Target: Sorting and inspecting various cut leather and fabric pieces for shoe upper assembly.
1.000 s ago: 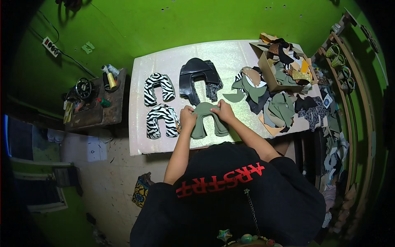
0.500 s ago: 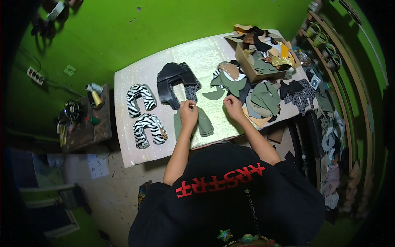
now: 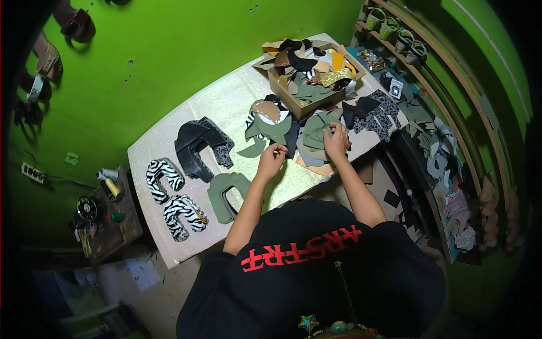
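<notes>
Bright green wall (image 3: pixel 186 56) rises behind a pale, shimmering table (image 3: pixel 217 101). At far left, shoes (image 3: pixel 76 24) hang on the wall above a small dark sewing table (image 3: pixel 127 223) with thread spools. Next, on the pale table, come two zebra-striped U-shaped pieces (image 3: pixel 156 176), one nearer the front edge than the other, then a black U-shaped stack (image 3: pixel 187 148) with speckled grey beside it. Just in front of that lies an olive U-shaped stack (image 3: pixel 218 195), to the left of both hands and apart from their fingers. An olive half-moon piece (image 3: pixel 252 149) lies near the left hand (image 3: pixel 273 161), whose fingers are curled, thumb and forefinger close together; I cannot tell whether they pinch anything. Mixed scraps (image 3: pixel 271 129) lie beyond it, and a cardboard box (image 3: pixel 310 107) heaped with offcuts stands farther back. To the right, the right hand (image 3: pixel 336 141) reaches over a pile of olive scraps (image 3: pixel 314 137), its fingers bent and slightly parted, their tips at the pile's right part; whether they grip a piece cannot be told. Farther right lie speckled grey pieces (image 3: pixel 379 117).
</notes>
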